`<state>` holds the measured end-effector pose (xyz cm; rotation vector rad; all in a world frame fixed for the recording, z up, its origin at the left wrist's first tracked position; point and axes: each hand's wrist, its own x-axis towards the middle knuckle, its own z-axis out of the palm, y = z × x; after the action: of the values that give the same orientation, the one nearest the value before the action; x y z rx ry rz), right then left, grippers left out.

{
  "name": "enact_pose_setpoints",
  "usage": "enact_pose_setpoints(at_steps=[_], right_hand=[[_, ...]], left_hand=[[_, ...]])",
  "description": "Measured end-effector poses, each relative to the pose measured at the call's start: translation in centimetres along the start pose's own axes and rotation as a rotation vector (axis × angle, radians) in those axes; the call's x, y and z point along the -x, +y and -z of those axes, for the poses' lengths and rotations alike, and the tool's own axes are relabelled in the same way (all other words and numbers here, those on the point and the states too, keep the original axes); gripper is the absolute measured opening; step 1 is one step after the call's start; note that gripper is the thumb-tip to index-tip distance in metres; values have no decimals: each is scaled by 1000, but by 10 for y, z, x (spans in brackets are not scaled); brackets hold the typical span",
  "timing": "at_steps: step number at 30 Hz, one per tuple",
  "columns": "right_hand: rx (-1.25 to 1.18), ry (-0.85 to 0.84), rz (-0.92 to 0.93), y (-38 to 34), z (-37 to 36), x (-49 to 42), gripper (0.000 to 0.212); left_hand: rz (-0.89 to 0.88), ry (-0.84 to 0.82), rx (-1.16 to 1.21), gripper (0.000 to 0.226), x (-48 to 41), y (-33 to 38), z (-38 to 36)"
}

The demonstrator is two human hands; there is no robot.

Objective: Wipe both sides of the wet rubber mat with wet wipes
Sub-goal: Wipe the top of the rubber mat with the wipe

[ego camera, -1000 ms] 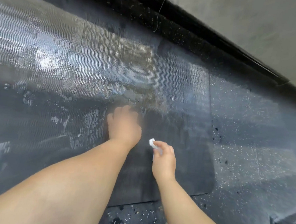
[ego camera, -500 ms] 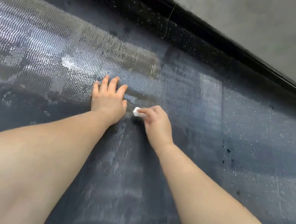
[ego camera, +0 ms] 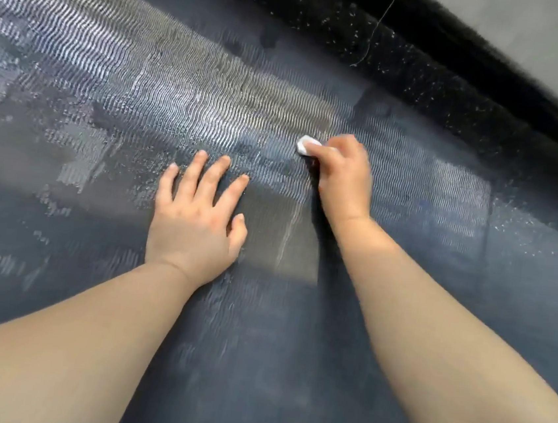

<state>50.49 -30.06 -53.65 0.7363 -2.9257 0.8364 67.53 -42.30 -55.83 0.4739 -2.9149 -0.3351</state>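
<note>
Left grip (ego camera: 193, 223) flat on the wet rubber mat (ego camera: 147, 77), fingers straight and spread, holding nothing. Right grip (ego camera: 343, 180) up and to the right of it, fingers curled round a small white wet wipe (ego camera: 307, 145), pressed on the mat. Shiny wet ridges beyond both grips. Speckled black floor (ego camera: 408, 52) past the far edge.

No text, label, brand, number or sign can be read anywhere in this view
</note>
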Motion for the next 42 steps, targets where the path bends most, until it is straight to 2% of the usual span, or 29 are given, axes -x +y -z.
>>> enact_pose_setpoints(at_steps=[1,3,5,6,8,12,16,17,19,22,24,26,30,33,35,37,39,42], right_hand=[[41,42,-115,3,0,-26,23],[59,96,-200,8,-2,-49,30],[62,126,-164,-2,-6,-35,16],[71,111,-46,-7,-8,-11,5],[90,59,169,-12,-4,45,23],[54,-218,391,-5,20,134,29],[55,-274,599,16,23,70,24],[61,-262,559,17,18,39,20],[94,-166,351,21,7,-26,15],[45,31,-20,31,-1,-113,19],[48,106,-187,36,-6,-139,23],[132,117,-172,32,-12,-128,28],[113,95,152,22,0,-37,24],[120,-70,290,30,19,22,28],[168,-143,400,38,29,28,30],[221,-126,467,46,32,0,26],[310,-62,333,50,25,-46,21],[208,98,-87,53,13,-109,24]], left_hand=[[-3,17,-4,48,1,0,-1],[-4,48,-8,48,1,0,-2],[0,63,-15,47,1,0,-1],[1,64,-14,47,1,0,-1],[2,67,-10,47,0,0,-1],[0,64,-4,46,0,0,-1],[8,49,1,47,-1,1,1],[9,48,1,47,-1,1,1],[2,48,-8,46,-1,1,1],[-2,58,-12,46,-1,0,0],[0,54,-13,46,-1,1,0],[3,47,-18,46,-1,1,1],[9,32,-16,47,-2,2,4],[14,22,-13,47,-2,2,4],[13,19,-11,47,-1,2,4],[10,21,-13,47,-1,1,4],[10,25,-15,47,-1,1,3],[9,31,-15,47,-1,1,2]])
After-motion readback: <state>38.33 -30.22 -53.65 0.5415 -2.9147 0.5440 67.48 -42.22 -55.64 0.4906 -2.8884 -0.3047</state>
